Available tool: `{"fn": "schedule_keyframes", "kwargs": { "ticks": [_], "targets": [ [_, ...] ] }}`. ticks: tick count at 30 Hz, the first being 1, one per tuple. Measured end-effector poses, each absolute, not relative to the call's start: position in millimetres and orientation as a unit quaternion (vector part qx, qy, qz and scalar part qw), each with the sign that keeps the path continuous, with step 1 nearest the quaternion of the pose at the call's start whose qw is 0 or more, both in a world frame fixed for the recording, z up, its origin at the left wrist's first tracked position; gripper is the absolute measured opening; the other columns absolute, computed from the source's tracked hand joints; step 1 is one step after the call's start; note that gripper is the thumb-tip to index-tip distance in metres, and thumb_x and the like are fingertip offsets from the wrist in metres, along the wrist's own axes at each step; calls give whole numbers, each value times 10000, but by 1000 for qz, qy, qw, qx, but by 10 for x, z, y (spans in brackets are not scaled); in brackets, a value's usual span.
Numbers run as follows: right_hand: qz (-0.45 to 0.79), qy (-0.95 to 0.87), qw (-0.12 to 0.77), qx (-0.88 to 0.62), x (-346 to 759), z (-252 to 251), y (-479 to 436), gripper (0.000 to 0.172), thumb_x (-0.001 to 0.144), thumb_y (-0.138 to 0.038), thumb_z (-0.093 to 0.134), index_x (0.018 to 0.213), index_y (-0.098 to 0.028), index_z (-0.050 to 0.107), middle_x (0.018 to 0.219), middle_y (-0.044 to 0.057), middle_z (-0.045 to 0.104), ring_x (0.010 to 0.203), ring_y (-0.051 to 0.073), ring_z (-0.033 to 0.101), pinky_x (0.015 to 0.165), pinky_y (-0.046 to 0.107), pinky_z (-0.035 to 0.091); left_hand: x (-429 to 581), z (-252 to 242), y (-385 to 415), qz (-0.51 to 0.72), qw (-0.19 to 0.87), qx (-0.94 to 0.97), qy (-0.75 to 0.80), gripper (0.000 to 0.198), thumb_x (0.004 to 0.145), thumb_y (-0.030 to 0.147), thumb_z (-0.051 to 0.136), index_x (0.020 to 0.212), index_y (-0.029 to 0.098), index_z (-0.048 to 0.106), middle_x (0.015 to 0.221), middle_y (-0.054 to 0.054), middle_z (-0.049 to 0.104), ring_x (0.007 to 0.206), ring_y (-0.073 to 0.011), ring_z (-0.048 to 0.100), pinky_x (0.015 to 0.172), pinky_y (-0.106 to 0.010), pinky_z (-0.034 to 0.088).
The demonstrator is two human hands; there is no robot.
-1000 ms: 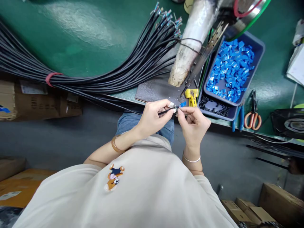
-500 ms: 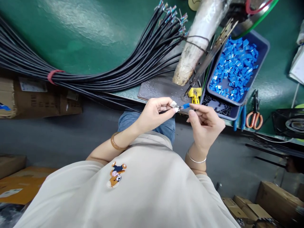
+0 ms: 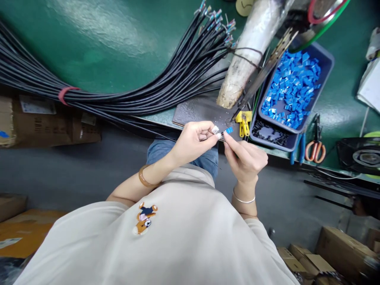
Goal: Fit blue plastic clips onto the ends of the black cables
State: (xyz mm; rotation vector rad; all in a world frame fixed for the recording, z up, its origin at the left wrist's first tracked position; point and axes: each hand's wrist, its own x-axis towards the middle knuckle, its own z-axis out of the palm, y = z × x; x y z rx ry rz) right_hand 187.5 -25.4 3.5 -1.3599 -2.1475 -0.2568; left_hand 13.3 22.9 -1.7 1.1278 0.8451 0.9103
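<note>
Near the table's front edge, my left hand (image 3: 196, 140) pinches the end of a black cable, with white coverings on its thumb and fingertip. A small blue piece (image 3: 229, 130) sits at the cable end, just past these fingertips. My right hand (image 3: 245, 156) is closed, its fingertips against the cable end just below the blue piece; anything between them is too small to make out. Many black cables (image 3: 118, 101) with stripped, coloured wire ends (image 3: 218, 19) lie across the table, bound by a red tie (image 3: 65, 95).
Right of my hands are a yellow tool (image 3: 244, 122), a bin (image 3: 328, 63) of blue pieces, a lower bin (image 3: 286, 147) of small black parts, and orange-handled pliers (image 3: 315, 152). A wrapped white tube (image 3: 246, 51) slants above a dark board (image 3: 190, 113). Cartons (image 3: 347, 253) stand below.
My right hand has moved left and turned, its fingertips now below the blue piece rather than at its right end. The blue piece is tilted slightly more upward. My left hand has barely moved.
</note>
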Motion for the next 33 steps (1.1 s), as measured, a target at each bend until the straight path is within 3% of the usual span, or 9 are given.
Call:
{"fn": "schedule_keyframes", "kwargs": {
  "ticks": [5,10,13,16,21,25,29,33],
  "targets": [
    [-141,-834,267,-462,1992,19,-237,338,855,-191,663,1188,-248,679,553,-63,559,486,74,373,522,251,313,138,-38,232,415,650,512,379,200,805,189,621,663,149,485,590,46,431,501,-31,384,456,-174,301],
    [-89,-842,245,-473,2004,37,-246,197,869,-222,650,1053,-236,719,564,-57,598,487,63,451,526,246,335,158,-72,208,433,615,531,390,180,812,192,636,678,138,528,638,29,470,585,-51,439,541,-175,371],
    [11,-808,287,-515,1956,64,-264,97,879,-215,643,938,-217,719,650,-37,668,525,61,530,537,226,379,163,-67,201,442,605,535,391,165,814,200,648,695,135,553,661,18,509,616,-63,487,575,-178,406],
    [82,-691,375,-613,1903,110,-288,112,906,-263,611,908,-227,717,669,-28,665,522,74,554,494,227,375,163,-56,190,445,590,546,395,142,812,208,657,715,132,587,677,10,546,634,-71,520,607,-181,437],
    [150,-601,421,-663,1791,180,-283,205,897,-381,615,832,-203,694,664,-20,635,488,75,489,461,241,325,172,-72,149,445,548,580,406,148,826,226,651,724,129,606,679,3,568,619,-75,515,595,-187,436],
    [154,-628,396,-652,1692,209,-243,125,873,-313,651,840,-198,685,657,-46,606,463,42,333,488,236,308,182,-87,136,450,523,597,408,166,830,230,647,708,130,592,678,-2,570,617,-79,513,597,-197,438],
    [134,-661,381,-632,1680,205,-221,118,877,-248,632,778,-186,647,633,-61,543,476,35,305,506,228,317,136,-48,175,422,577,582,388,171,835,232,641,710,129,585,649,5,548,584,-68,486,551,-187,414],
    [208,-681,394,-581,1748,189,-230,138,866,-270,634,750,-196,627,616,-64,505,463,37,303,472,231,297,59,12,206,366,687,534,331,159,836,266,651,796,113,671,627,3,558,547,-65,484,510,-183,407]
  ]
}}
